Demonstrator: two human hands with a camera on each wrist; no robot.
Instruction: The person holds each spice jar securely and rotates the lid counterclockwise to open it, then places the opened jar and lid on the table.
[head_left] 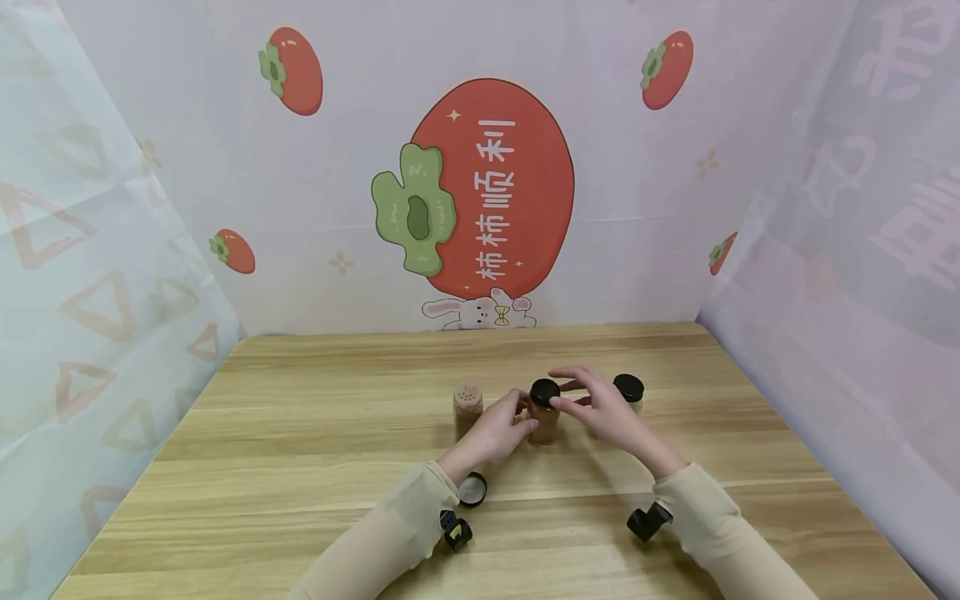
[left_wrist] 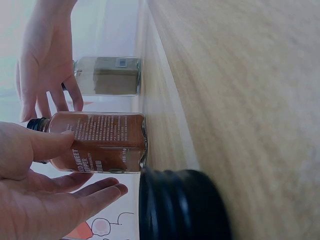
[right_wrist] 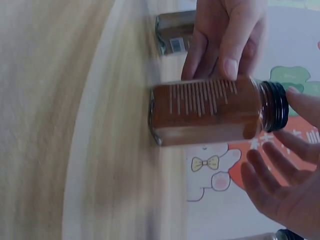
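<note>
Three spice jars share the tabletop [head_left: 322, 467], and the middle jar [head_left: 543, 429] is the one being handled, upright between the other two; whether its base rests on the wood or is just above it I cannot tell. The left hand [head_left: 497, 427] grips its glass body between thumb and fingers, probably to steady it, leaving the top free. The right hand [head_left: 603, 408] comes from the other side, thumb and forefinger about the black lid [head_left: 545, 390] in what looks like a light pinch, remaining fingers spread loose.

The perforated jar [head_left: 468, 412] stands uncapped beside the left hand, and a loose cap [head_left: 472, 490] lies hollow side up near the left sleeve, perhaps parked there within reach. The capped jar [head_left: 628, 387] sits just beyond the right hand, so elbow room there is tighter. Behind, the far edge meets the printed backdrop [head_left: 337, 167], well apart from the jars; broad wood stretches out to both sides
</note>
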